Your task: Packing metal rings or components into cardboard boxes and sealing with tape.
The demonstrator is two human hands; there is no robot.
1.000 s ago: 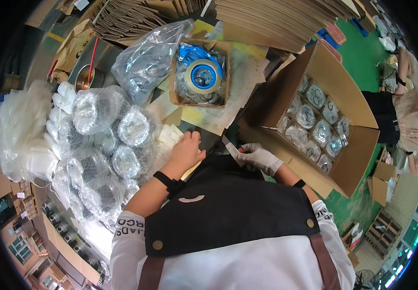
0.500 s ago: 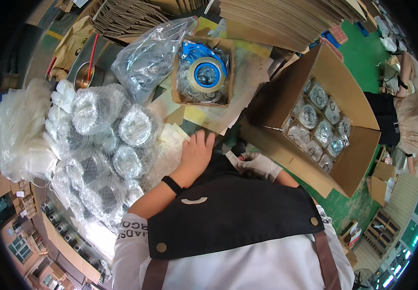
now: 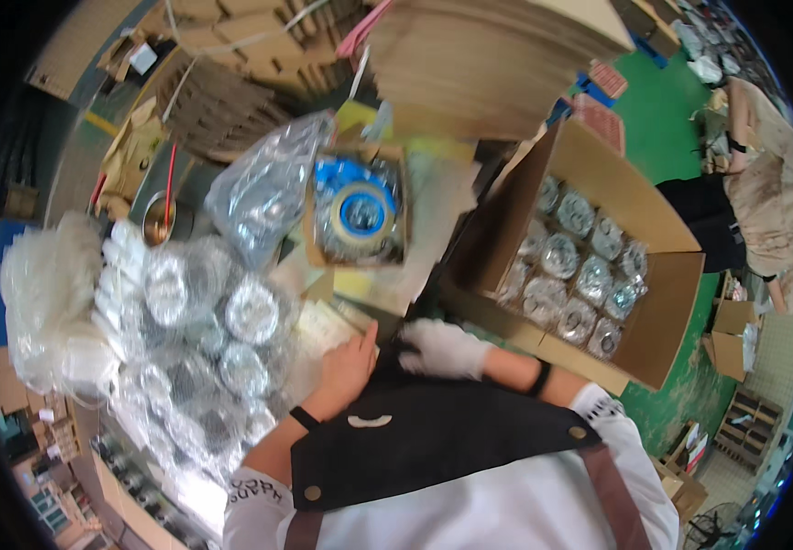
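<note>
My left hand (image 3: 349, 371) is bare and lies at the table's near edge, fingers stretched out beside pale paper sheets (image 3: 320, 323). To its right, my right hand (image 3: 447, 350) wears a white glove. Its fingers are bent down at the top of my black apron (image 3: 433, 412), and whatever they may hold is hidden. Left of my left hand is a heap of bubble-wrapped round pieces (image 3: 251, 310). Beyond the papers stands a small carton (image 3: 317, 247) with a blue tape dispenser (image 3: 341, 172) and a tape roll (image 3: 387, 220) on top.
At the right, a large open carton (image 3: 676, 302) holds several wrapped round pieces (image 3: 559, 255). Stacked flat cardboard (image 3: 470, 64) rises at the back. A clear plastic bag (image 3: 263, 188) and a metal pot (image 3: 153, 220) sit at the back left. Another person (image 3: 763, 183) stands far right.
My right hand has come left and up, closer to my left hand; the small white strip seen at its fingers no longer shows. My view has shifted, with more of the back visible.
</note>
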